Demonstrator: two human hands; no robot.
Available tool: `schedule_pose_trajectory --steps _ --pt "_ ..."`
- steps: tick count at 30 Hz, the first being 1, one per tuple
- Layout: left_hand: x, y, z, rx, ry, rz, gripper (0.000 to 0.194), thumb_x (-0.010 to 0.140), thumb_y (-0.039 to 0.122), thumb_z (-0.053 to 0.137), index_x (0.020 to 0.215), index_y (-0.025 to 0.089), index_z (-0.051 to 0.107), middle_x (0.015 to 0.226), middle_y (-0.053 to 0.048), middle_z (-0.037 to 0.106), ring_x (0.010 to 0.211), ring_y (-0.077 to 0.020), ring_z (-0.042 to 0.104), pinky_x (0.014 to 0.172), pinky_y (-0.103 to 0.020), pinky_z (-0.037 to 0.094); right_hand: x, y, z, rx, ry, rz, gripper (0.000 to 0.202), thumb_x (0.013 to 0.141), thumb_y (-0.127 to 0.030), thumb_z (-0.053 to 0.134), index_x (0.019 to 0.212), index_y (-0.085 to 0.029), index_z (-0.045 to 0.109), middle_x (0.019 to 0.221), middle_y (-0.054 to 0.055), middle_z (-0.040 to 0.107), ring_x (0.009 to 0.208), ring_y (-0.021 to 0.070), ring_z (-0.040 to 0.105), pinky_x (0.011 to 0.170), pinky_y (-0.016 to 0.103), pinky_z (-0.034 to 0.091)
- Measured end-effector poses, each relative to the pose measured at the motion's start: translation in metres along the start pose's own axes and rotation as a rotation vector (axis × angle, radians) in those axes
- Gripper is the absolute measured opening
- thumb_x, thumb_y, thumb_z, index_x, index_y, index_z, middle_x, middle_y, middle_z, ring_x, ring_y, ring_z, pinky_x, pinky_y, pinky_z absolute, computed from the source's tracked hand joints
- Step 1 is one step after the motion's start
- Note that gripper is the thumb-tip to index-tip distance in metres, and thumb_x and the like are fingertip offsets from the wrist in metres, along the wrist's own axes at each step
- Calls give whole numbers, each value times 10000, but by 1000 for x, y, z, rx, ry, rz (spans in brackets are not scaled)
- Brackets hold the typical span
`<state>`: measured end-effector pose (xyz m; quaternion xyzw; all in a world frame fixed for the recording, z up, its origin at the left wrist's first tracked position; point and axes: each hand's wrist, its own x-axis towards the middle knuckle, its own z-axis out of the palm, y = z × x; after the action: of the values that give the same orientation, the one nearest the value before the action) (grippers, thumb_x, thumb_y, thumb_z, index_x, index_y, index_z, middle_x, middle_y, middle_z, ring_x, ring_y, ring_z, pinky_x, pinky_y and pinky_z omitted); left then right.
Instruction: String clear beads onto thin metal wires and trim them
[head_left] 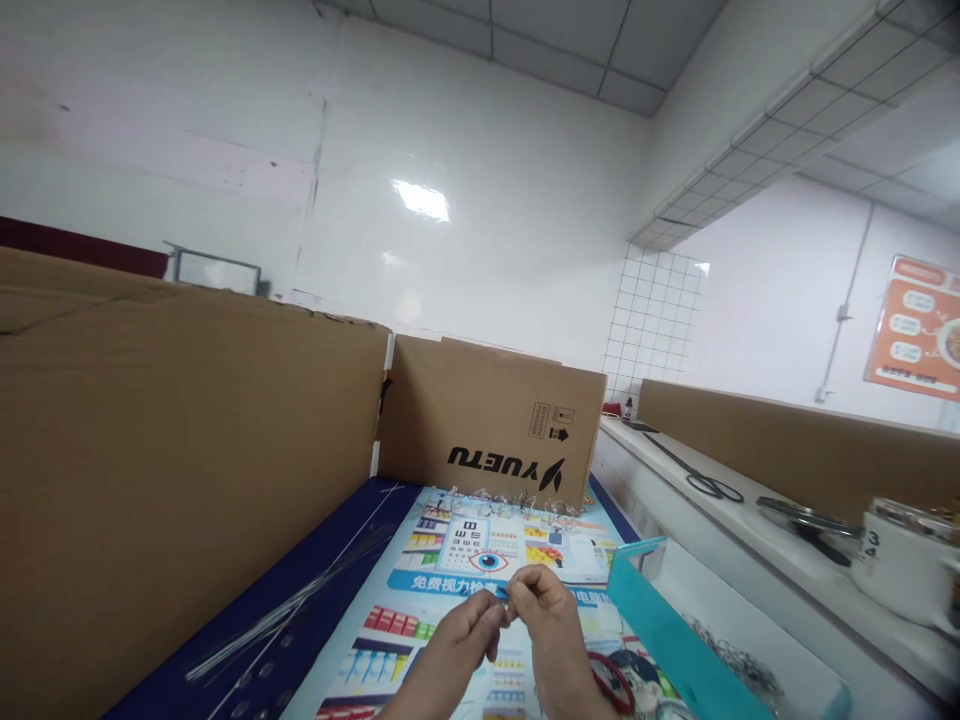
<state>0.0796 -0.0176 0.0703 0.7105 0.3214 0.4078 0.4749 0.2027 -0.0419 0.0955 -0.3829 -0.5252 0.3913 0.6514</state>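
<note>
My left hand (469, 635) and my right hand (541, 605) meet over the printed poster sheet (405, 600). Both are closed in a pinch, with fingertips close together. Whatever lies between the fingers is too small to make out. Beside my right wrist, a red looped handle (611, 682) rests on the sheet, partly hidden by the arm. To the left lies a bundle of thin straight wires or rods (277, 618). Several small clear or metallic pieces (510, 503) form a row at the back of the sheet.
Cardboard panels (480, 420) wall off the left and back. At the right stands a teal-edged box (675, 630) holding a heap of thin metallic pieces (731, 655). On the white ledge beyond are scissors (712, 488), a metal lid or dish (802, 515) and a white mug (904, 560).
</note>
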Motion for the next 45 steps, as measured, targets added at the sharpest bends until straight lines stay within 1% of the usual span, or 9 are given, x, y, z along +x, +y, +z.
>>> schedule_pose_trajectory --steps 5,10,14,22,27,31,35,38,45 --pt "-9 15 1 -33 -34 19 232 835 338 381 762 167 519 521 71 299 502 -93 292 480 -198 255 -14 -9 -7 -66 2 -20 150 764 -272 567 662 -169 528 593 -39 471 592 109 428 587 233 355" --pt "-16 23 5 175 -2 100 217 816 307 395 685 183 516 634 32 457 622 -118 412 577 -201 329 -27 -15 -16 -157 52 13 171 776 -303 561 681 -162 537 536 -54 442 532 93 381 551 222 318" --pt "-20 24 7 252 1 140 247 837 325 361 711 196 531 655 24 510 639 -131 452 596 -205 346 -33 -14 -21 -151 78 13 173 786 -316 550 727 -153 547 518 -54 459 498 86 387 533 221 321" --pt "-15 16 2 137 -89 138 236 826 315 363 717 175 518 698 12 503 680 -130 450 625 -204 371 -33 -10 -23 -31 66 38 161 750 -310 589 745 -153 554 557 -33 539 489 95 484 533 231 383" --pt "-16 16 3 262 -91 132 252 852 293 333 722 191 524 623 31 506 602 -117 467 580 -197 351 -33 -3 -24 -5 63 43 162 743 -307 600 735 -149 565 582 -21 566 482 97 505 526 236 396" --pt "-17 16 7 300 -54 167 235 850 299 362 709 197 520 688 18 561 656 -125 501 600 -191 360 -36 10 -21 20 31 44 164 739 -307 609 744 -145 580 563 -24 555 487 97 499 524 234 392" --pt "-16 8 8 325 -26 158 226 844 322 397 703 199 523 678 13 572 642 -131 507 590 -192 370 -36 22 -19 13 33 46 123 741 -269 609 744 -149 583 588 -28 549 503 87 484 540 223 380" --pt "-14 -1 7 388 -6 204 203 845 295 408 717 207 537 690 7 586 651 -135 522 609 -197 375 -36 28 -21 -3 62 57 119 733 -267 613 727 -151 589 600 -28 546 510 87 476 542 218 373" --pt "-15 -13 6 558 -35 305 222 868 253 372 804 227 583 750 -11 618 679 -142 547 631 -209 373 -38 25 -30 -58 29 130 114 721 -256 617 721 -144 597 533 -39 522 506 88 460 562 219 369"
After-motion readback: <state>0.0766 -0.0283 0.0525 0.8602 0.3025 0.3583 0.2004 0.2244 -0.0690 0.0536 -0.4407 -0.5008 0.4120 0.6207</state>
